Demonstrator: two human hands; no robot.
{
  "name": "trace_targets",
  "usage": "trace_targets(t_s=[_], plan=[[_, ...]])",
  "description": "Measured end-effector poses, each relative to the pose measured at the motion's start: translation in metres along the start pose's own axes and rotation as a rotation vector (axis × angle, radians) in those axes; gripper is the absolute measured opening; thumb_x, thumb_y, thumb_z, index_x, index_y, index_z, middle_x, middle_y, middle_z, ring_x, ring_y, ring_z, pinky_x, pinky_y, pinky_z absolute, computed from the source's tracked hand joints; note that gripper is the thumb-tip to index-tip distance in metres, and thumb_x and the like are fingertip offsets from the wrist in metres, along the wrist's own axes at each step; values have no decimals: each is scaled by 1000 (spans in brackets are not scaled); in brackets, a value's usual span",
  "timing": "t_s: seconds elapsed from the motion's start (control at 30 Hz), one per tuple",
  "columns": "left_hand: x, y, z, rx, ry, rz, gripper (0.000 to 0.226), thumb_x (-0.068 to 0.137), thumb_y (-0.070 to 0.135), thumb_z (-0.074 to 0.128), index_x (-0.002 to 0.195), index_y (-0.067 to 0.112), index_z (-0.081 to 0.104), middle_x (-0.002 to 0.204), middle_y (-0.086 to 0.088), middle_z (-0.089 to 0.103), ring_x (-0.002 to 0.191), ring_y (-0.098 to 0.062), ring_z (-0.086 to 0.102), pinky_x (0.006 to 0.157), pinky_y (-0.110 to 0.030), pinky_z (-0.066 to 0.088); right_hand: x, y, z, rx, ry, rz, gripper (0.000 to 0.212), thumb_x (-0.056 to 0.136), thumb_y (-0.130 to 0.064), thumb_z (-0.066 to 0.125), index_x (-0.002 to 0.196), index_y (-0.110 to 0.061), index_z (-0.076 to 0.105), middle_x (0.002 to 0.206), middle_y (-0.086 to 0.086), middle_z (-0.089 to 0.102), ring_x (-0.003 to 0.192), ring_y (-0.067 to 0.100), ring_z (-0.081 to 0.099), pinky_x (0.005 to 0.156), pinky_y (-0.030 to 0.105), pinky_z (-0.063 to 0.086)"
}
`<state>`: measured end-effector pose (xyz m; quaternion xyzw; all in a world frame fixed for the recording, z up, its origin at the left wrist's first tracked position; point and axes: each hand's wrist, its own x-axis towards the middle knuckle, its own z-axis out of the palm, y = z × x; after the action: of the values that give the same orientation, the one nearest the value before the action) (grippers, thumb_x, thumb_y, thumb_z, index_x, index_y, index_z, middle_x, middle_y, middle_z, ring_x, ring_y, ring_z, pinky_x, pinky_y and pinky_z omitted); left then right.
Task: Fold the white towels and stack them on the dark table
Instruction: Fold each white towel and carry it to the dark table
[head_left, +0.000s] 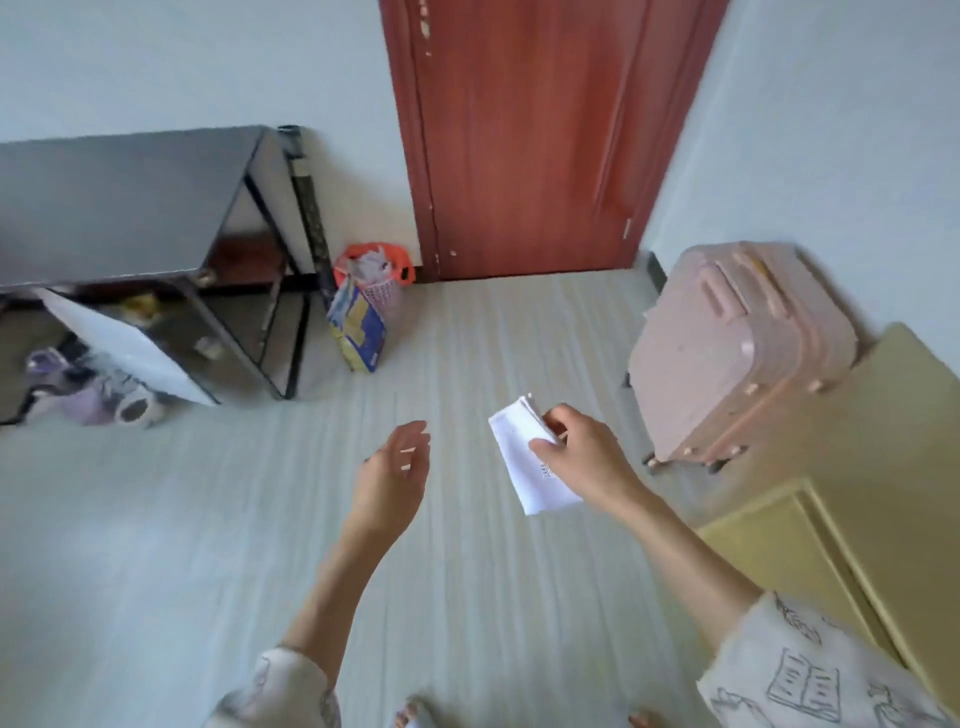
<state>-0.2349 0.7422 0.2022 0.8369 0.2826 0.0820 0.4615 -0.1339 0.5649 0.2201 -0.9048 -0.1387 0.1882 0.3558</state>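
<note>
Right hand (582, 457) pinches a folded white towel (524, 462), held in the air above the floor near centre. Left hand (395, 478), at its 9 o'clock, hangs empty with fingers relaxed. Dark table (119, 202) stands at 10 o'clock

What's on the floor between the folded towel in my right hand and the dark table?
In the head view, only bare floor and the empty left hand lie between the folded towel and the dark table.
</note>
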Motion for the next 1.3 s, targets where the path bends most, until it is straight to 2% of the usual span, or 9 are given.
trace_targets(t_s=[0.23,0.33,0.5,0.6,0.77,1.0,1.07,1.13,1.3], plan=[[36,-105,-194,-15,250,-94,25,94,14,47,117,13,57,108,-4,67,96,-23,66,75,-25,45,39,-171,133,17,-147,-174,10,82,-20,59,80,-13,53,79,1,61,74,22,55,60,28,38],[52,-143,-253,-38,316,-143,23,93,13,47,114,14,58,106,-4,68,95,-23,67,82,-33,50,65,-233,178,6,-203,-243,8,83,-20,61,83,-15,54,82,-1,62,77,21,57,61,27,39],[102,-195,-333,-25,378,-203,23,93,12,46,112,17,59,96,4,65,92,-19,66,73,-28,48,124,-320,249,-1,-261,-325,10,83,-19,62,86,-12,56,88,3,64,83,24,59,67,29,42],[148,-224,-376,-4,371,-212,25,94,14,44,115,18,57,95,8,63,89,-16,65,63,-23,44,169,-367,291,18,-281,-348,15,83,-19,62,91,-6,58,90,7,65,85,26,60,71,33,46],[238,-257,-444,21,366,-247,26,93,14,44,115,18,59,94,8,64,92,-20,64,76,-29,47,242,-440,347,51,-305,-335,12,83,-18,61,89,-8,58,93,7,65,87,25,60,71,32,45],[357,-300,-525,-22,306,-247,26,94,17,45,117,18,57,101,3,65,93,-19,63,74,-27,49,334,-540,408,33,-308,-315,17,84,-19,60,97,-9,60,93,1,64,86,20,60,65,25,41],[393,-319,-544,-24,277,-246,27,93,15,45,117,17,57,98,3,66,91,-18,64,70,-22,47,362,-564,429,16,-308,-302,17,84,-20,59,98,-9,60,91,-1,63,84,19,59,59,18,38],[432,-338,-563,-29,236,-240,27,93,11,44,116,14,57,93,4,65,91,-19,63,71,-21,46,392,-585,451,9,-298,-273,18,84,-21,59,97,-8,59,92,2,65,86,22,60,58,19,37],[539,-383,-605,-96,80,-305,25,94,14,44,115,15,57,100,-2,66,88,-21,62,80,-35,49,466,-636,506,56,-254,-165,17,83,-21,59,95,-8,58,93,4,64,86,23,59,66,29,41]])
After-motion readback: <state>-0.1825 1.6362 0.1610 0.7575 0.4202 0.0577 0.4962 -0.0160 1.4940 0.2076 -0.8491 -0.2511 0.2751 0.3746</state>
